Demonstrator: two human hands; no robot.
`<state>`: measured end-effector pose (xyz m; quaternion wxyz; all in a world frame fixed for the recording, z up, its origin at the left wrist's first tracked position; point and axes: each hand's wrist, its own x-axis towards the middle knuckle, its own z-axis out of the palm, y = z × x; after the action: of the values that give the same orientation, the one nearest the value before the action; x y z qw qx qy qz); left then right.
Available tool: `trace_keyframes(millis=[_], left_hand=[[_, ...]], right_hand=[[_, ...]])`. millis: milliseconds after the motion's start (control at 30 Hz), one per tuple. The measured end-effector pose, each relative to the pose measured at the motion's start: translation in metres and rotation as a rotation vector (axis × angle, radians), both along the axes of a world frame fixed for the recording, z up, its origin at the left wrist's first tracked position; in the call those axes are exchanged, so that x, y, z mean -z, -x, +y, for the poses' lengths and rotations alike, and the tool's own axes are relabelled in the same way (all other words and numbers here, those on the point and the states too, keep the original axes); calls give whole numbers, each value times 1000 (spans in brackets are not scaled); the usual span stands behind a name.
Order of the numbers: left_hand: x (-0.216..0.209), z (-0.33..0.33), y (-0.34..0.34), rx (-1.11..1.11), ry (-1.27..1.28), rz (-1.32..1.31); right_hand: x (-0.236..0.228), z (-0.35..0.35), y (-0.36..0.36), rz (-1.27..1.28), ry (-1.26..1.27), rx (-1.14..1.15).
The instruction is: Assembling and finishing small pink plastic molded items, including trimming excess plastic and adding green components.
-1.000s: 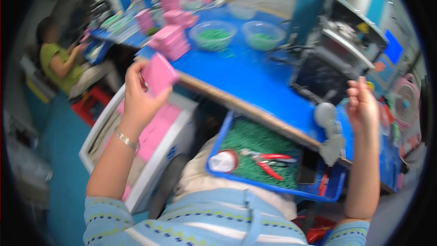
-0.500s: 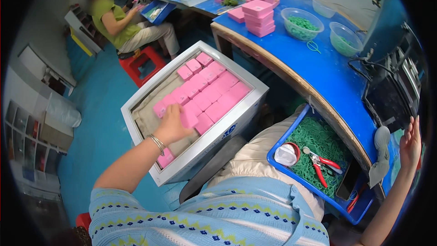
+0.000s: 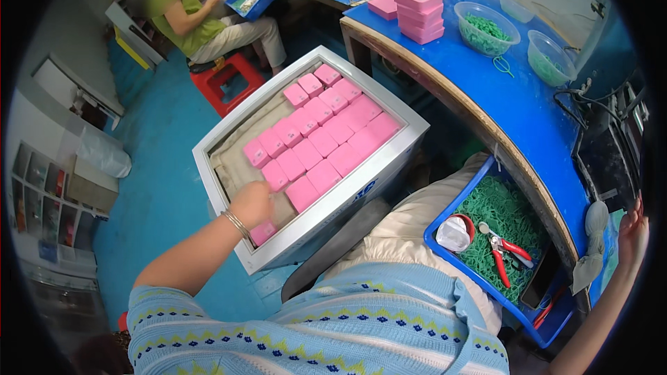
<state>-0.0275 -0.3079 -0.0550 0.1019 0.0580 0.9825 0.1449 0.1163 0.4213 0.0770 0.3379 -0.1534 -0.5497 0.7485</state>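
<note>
Matte pink boxes [image 3: 306, 140], square-topped with softly rounded corners, some faintly marked, lie in snug rows ahead and right of the left hand [image 3: 251, 202], which curls over the white bin [image 3: 411, 127], its hold hidden; the right hand's [image 3: 632, 235] grip is unclear.

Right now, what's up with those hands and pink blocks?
Left hand over white bin, grip hidden. Right hand raised beside table. Pink blocks in rows, bin's rim around them.
</note>
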Motion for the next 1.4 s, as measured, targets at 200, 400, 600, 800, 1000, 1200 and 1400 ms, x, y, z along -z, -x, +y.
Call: trace_keyframes(millis=[200, 400, 600, 800, 1000, 1200, 1400], left_hand=[[-13, -12, 8, 208, 596, -627], [-47, 66, 23, 257, 275, 34], [-105, 215, -3, 458, -1061, -304], [-122, 303, -38, 948, -917, -132], [-104, 323, -30, 1186, -966, -41], [-96, 324, -22, 1041, -1215, -208], [-87, 321, -32, 1023, -1265, -256]], right_hand=[[-10, -28, -5, -73, -121, -416], [-13, -170, -15, -168, -353, -301], [26, -268, 7, -278, -142, -863], [48, -292, 19, -98, 85, -660], [44, -274, 7, -184, 97, -551], [39, -266, 1, -66, 427, -450], [36, -268, -7, -102, 346, -422]])
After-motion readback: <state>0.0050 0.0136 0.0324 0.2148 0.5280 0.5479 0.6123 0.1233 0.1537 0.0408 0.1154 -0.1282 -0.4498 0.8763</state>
